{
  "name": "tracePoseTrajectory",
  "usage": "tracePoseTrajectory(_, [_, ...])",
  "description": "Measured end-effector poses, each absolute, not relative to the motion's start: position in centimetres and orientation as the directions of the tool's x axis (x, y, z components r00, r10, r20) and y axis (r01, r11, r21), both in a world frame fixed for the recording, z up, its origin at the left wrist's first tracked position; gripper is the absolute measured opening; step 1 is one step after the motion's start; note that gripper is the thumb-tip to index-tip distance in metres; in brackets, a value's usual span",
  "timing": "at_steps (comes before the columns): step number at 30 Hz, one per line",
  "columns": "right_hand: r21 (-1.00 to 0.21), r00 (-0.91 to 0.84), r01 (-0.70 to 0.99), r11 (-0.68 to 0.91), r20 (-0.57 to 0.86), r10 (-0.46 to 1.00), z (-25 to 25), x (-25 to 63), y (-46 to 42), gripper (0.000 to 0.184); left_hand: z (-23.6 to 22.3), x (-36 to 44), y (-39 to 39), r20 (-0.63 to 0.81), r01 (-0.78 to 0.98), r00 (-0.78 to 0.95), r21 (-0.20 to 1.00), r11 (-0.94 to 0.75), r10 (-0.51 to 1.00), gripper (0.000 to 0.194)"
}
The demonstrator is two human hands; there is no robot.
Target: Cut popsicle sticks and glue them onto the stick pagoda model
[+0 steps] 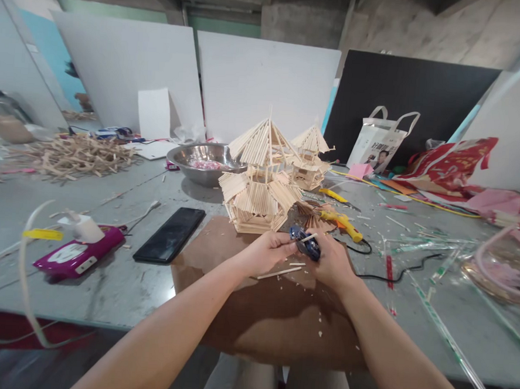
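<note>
Above the brown board [270, 318], my two hands meet around a small dark blue hand tool [312, 249] whose exact kind is unclear. My right hand [333, 260] is closed on it. The fingers of my left hand [267, 253] are pinched at a short pale wooden stick [309, 237] that crosses the tool; part of it is hidden. Just beyond my hands stands a pavilion model [262, 197] built of thin sticks, with a pointed roof. A loose stick [280, 272] and small offcuts lie on the board below.
A second stick pavilion [310, 156] and a steel bowl [200, 170] stand behind. Left are a black phone [169, 236], a purple power strip [84, 254] and a stick pile [77, 157]. Right lie a yellow glue gun [344, 225], its cable and clear plastic strips [453, 341].
</note>
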State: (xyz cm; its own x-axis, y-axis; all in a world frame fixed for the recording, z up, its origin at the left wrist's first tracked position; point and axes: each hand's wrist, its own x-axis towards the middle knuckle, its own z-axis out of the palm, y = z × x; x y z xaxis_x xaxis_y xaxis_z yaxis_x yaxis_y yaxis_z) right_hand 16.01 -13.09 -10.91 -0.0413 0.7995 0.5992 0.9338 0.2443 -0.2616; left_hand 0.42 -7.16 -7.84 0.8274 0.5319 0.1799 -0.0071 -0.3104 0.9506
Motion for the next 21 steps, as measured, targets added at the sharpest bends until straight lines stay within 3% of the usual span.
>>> tracePoseTrajectory(6, [-0.226, -0.077, 0.937, 0.268, 0.613, 0.787, -10.6, 16.0, -13.3, 0.03, -7.5, -0.2, -7.0, -0.085, 0.044, 0.906, 0.993, 0.107, 0.415, 0.033])
tracePoseTrajectory(10, [-0.232, -0.089, 0.931, 0.283, 0.607, 0.789, -10.7, 15.9, -13.3, 0.029, -7.3, -0.7, -6.8, -0.204, 0.132, 0.919, 0.965, 0.225, 0.336, 0.033])
tracePoseTrajectory(16, [-0.249, -0.066, 0.934, 0.255, 0.581, 0.811, -10.8, 15.7, -13.5, 0.025, -7.3, -0.9, -6.8, -0.195, 0.129, 0.925, 0.969, 0.212, 0.326, 0.033])
tracePoseTrajectory(21, [-0.26, 0.01, 0.955, 0.144, 0.512, 0.859, -10.4, 15.5, -13.4, 0.02, -7.7, -0.1, -6.8, -0.036, 0.046, 0.884, 0.999, -0.01, 0.466, 0.036])
